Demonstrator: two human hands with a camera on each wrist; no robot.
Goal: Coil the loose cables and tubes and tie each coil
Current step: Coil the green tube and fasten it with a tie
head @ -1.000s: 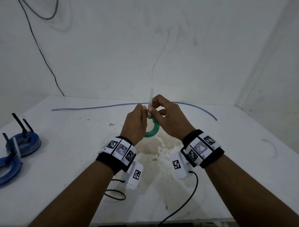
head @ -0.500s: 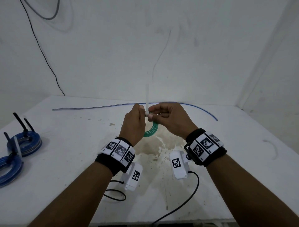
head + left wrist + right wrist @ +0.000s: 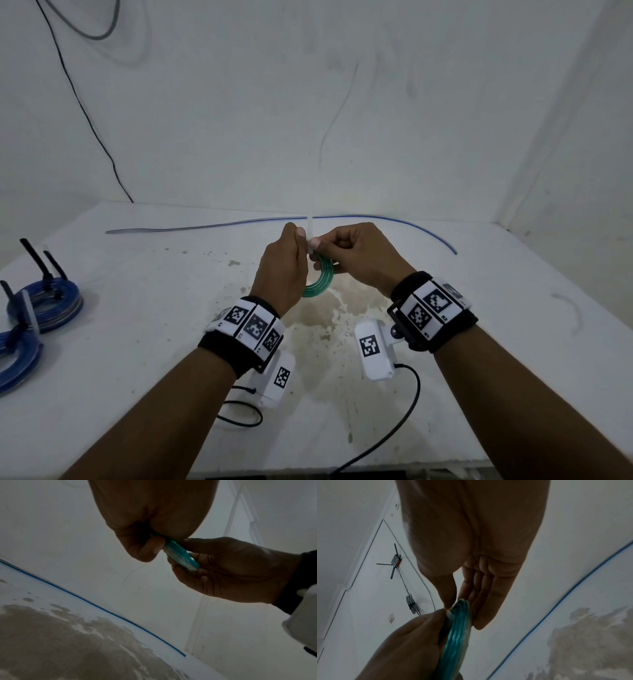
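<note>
A small green coil (image 3: 322, 278) hangs over the middle of the table, held between both hands. My left hand (image 3: 301, 240) grips its upper left part with curled fingers. My right hand (image 3: 317, 244) pinches a white zip tie (image 3: 310, 226) at the top of the coil, and the tie's tail points straight up between the thumbs. In the left wrist view my left hand (image 3: 161, 543) closes on the green coil (image 3: 181, 554). In the right wrist view the zip tie (image 3: 449, 613) wraps over the green coil (image 3: 457, 635) under my right hand (image 3: 458, 601).
A long loose blue tube (image 3: 376, 218) lies along the back of the white table (image 3: 137, 342). Two tied blue coils (image 3: 51, 305) (image 3: 17, 359) sit at the left edge. Black wrist-camera cables (image 3: 394, 435) trail near the front edge. A wall stands close behind.
My right hand has turned and dropped level with the left thumb. The tie's tail has gone from leaning right to upright, and less of it shows above the thumbs.
</note>
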